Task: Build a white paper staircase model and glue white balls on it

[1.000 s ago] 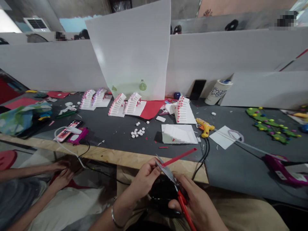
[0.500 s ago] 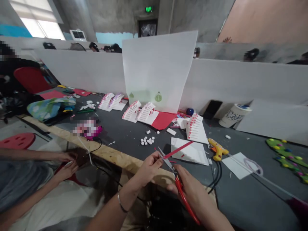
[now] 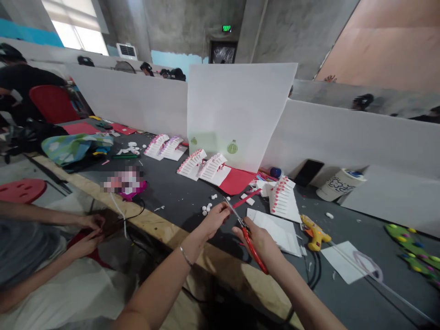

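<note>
My right hand [image 3: 263,238] is closed round the red handles of a pair of scissors [image 3: 253,251]. Their blades point up and left, towards the fingertips of my left hand [image 3: 216,220]. That hand is pinched on the near end of a narrow red paper strip [image 3: 248,198], which crosses the blades and slants away to the right. Whether the blades are closed on the strip I cannot tell. Small white pellets [image 3: 207,209] lie just beyond my left fingers. Stacked white sheets [image 3: 275,231] lie beside my right hand.
White stepped models with red dots [image 3: 284,197] stand behind, near a tall white board [image 3: 240,105]. To the right are a yellow glue gun [image 3: 314,233] with its cable, a paper cup [image 3: 338,184] and a black phone [image 3: 309,172]. A co-worker's hands [image 3: 91,233] are at left.
Both hands have moved a little forward over the table, with the scissors and the red strip between them. The camera view has tilted up and shifted slightly left.
</note>
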Available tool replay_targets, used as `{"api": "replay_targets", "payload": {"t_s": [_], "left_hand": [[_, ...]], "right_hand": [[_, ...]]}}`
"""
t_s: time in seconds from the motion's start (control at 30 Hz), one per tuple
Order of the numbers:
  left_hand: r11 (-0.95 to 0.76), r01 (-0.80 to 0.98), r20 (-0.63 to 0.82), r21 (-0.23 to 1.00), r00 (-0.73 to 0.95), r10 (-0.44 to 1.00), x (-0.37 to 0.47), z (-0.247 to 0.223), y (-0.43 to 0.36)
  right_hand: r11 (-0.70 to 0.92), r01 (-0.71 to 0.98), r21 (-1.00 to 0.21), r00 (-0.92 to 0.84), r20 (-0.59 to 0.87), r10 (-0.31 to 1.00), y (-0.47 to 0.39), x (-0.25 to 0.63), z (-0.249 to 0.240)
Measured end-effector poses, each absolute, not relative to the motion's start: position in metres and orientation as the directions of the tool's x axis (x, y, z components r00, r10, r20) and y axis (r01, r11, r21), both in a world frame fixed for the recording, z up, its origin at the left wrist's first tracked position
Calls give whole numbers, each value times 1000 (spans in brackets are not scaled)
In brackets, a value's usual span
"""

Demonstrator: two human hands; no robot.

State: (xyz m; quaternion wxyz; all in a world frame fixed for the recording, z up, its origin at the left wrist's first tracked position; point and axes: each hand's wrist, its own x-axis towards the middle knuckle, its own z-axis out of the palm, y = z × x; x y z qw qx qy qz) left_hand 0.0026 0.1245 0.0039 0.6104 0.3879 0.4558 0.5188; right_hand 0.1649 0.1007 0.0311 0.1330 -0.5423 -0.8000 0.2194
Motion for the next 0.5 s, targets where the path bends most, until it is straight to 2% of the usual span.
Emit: {"api": "replay_targets", "payload": {"t_s": [0.3, 0.5], "left_hand": [[184, -310, -171, 933, 69, 983, -6, -1, 135], [195, -255, -163, 947, 140, 977, -8, 2, 135]], "right_hand": [[286, 814, -506, -361, -55, 931, 112, 157, 25], [295, 804, -516, -329, 27, 944, 111, 157, 14]]}}
